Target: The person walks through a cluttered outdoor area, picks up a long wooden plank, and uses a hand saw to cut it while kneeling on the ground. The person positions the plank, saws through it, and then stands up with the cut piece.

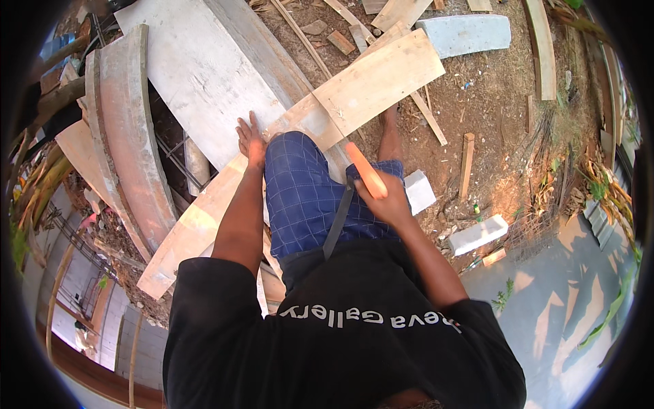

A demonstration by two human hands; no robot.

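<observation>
My left hand [253, 144] is open, its fingers spread against the edge of a wide whitish board [204, 75], beside my knee. Beneath my left knee, a long pale wooden plank [385, 78] runs diagonally from lower left to upper right. My right hand [385, 199] is closed around the orange handle [366, 170] of a tool, held above my right thigh. A dark flat strip [339, 218] lies next to it over my blue checked shorts [300, 184]; I cannot tell whether it belongs to the tool. The tool's working end is not clearly visible.
Curved grey-brown formwork boards [133, 129] stand at the left. A pale blue block [466, 35] lies at the far right, and a white block [478, 235] nearer. Wood scraps, including a short stick [466, 165], litter the dirt. Grey paving [531, 307] borders it at the lower right.
</observation>
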